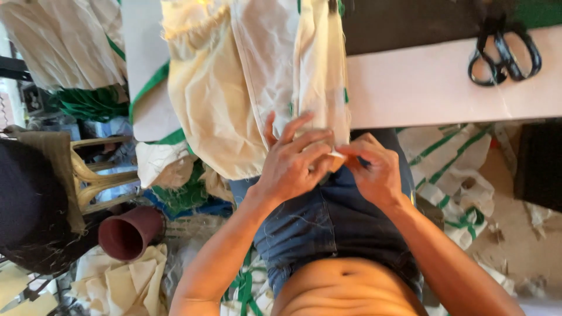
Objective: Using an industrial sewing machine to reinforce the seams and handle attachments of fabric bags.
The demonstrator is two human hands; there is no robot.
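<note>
Pinching the cloth's lower edge at six o'clock off the worktop, my left hand and right hand should keep it taut, fingertips close together.

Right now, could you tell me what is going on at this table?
A person seated at the table works on a cream cloth that hangs over its edge into the lap. The left hand and right hand meet at the cloth's lower edge, pinching it with their fingers. Black scissors lie untouched on the table to the right. More cream and green fabric is piled on the floor.
</note>
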